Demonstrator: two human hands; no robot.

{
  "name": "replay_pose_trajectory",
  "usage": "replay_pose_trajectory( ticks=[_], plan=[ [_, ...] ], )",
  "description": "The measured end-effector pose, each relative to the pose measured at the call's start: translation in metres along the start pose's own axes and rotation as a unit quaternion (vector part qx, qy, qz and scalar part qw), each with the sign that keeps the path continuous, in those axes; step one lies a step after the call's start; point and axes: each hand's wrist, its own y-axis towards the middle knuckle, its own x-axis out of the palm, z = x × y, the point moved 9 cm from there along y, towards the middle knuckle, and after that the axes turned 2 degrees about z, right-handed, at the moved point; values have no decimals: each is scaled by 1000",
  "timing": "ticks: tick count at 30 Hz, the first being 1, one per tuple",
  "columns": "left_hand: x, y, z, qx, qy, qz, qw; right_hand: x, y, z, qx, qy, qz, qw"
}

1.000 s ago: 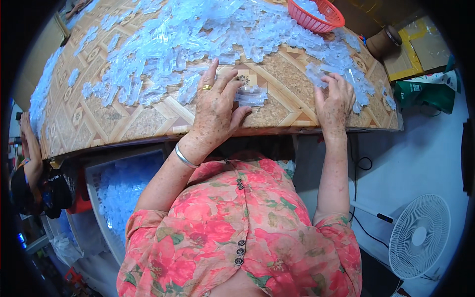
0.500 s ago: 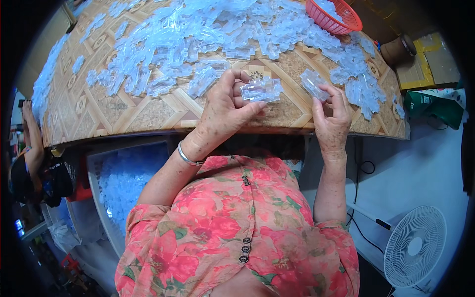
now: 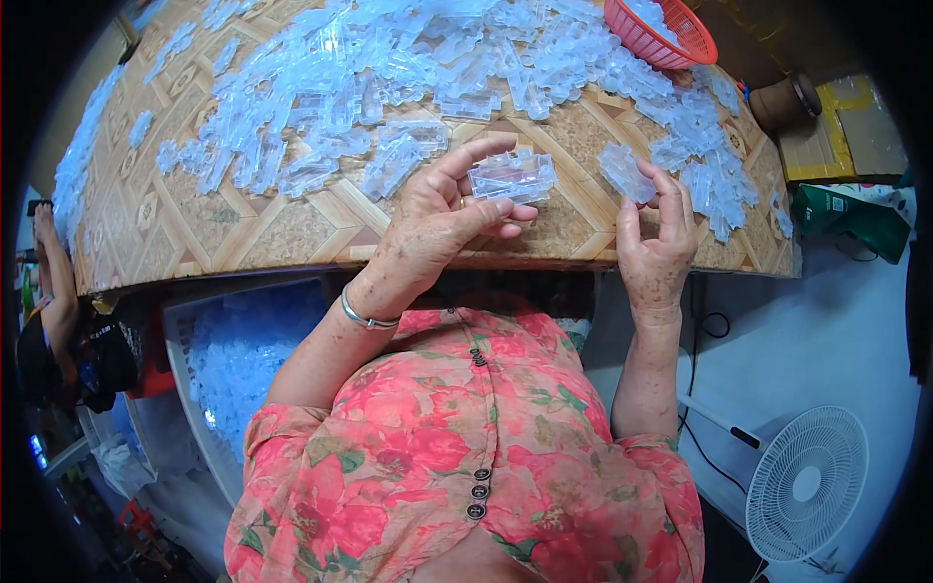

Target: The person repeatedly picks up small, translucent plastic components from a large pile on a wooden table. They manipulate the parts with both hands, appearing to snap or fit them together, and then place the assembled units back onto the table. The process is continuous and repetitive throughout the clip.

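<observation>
Clear plastic pieces, flat and roughly rectangular, lie stacked in my left hand, with the thumb pressed over their near edge. My right hand pinches another clear plastic piece between thumb and fingers, to the right and apart from the stack. Both hands are above the near edge of the patterned table. Beyond them spreads a large heap of similar clear pieces, with a smaller pile to the right of my right hand. How many pieces the left hand holds cannot be counted.
A red plastic basket with clear pieces stands at the far right. Below the table on the left is a white bin of clear pieces. A white fan stands at lower right. Another person's arm shows at far left.
The fingers of my left hand have shifted around the stack, and its thumb lies further over it. The piece in my right hand has turned slightly. The view has moved a little.
</observation>
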Motion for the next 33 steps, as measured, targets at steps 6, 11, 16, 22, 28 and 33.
replay_pose_trajectory(
  ticks=[6,11,16,22,28,33],
  plan=[
    [3,2,0,-3,-34,-28,999,24,-12,40,232,368,-58,898],
    [2,3,-3,-6,-78,-28,997,29,-14,40,247,378,-92,888],
    [3,6,-3,4,-142,-27,990,27,-17,43,248,390,-66,885],
    [-2,8,-6,15,-170,3,985,9,-11,21,66,91,-54,992],
    [-4,7,-10,6,-196,6,981,15,-6,-8,-57,-125,1,991],
    [-3,6,-11,3,-223,18,975,37,-17,23,179,52,-105,977]
  ],
)
